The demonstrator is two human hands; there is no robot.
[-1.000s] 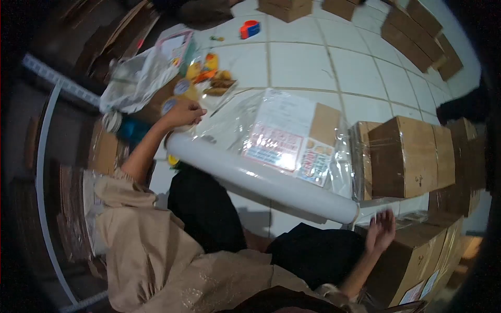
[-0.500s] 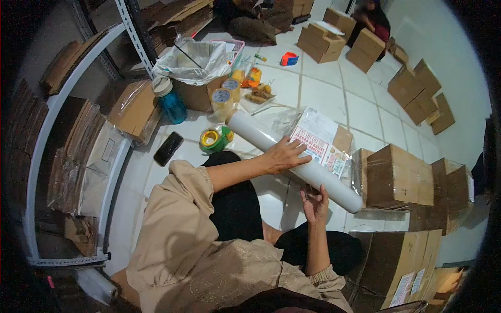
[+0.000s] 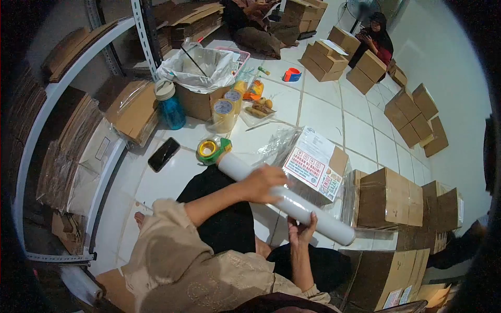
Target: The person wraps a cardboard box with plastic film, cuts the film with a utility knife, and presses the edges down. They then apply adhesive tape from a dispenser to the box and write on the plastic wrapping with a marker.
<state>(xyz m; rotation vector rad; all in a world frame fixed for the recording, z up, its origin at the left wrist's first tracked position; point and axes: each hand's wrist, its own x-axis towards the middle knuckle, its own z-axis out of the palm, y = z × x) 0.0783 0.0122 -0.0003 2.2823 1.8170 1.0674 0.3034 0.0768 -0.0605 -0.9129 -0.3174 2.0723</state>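
Note:
A long roll of clear stretch film (image 3: 308,207) slants across my lap, held in both hands. My left hand (image 3: 263,184), smeared by motion, curls over its upper side near the middle. From below, my right hand (image 3: 301,230) grips the roll nearer its lower right end, with fingers up against its side. Just beyond the roll lies a carton (image 3: 339,160) with a white and red printed label (image 3: 308,169) on top. Loose clear film (image 3: 271,148) bunches at that carton's left side.
Left of me are a phone (image 3: 164,154), a green tape dispenser (image 3: 210,150), tape rolls (image 3: 224,116), a blue bottle (image 3: 170,110) and a lined bin (image 3: 195,65). A metal shelf (image 3: 55,112) holds flattened cardboard. Cartons (image 3: 391,198) stand on the right. Two people sit farther back.
The roll has come down and nearer to me, uncovering more of the labelled carton. My left hand has shifted with it and is blurred. The view has tilted up slightly.

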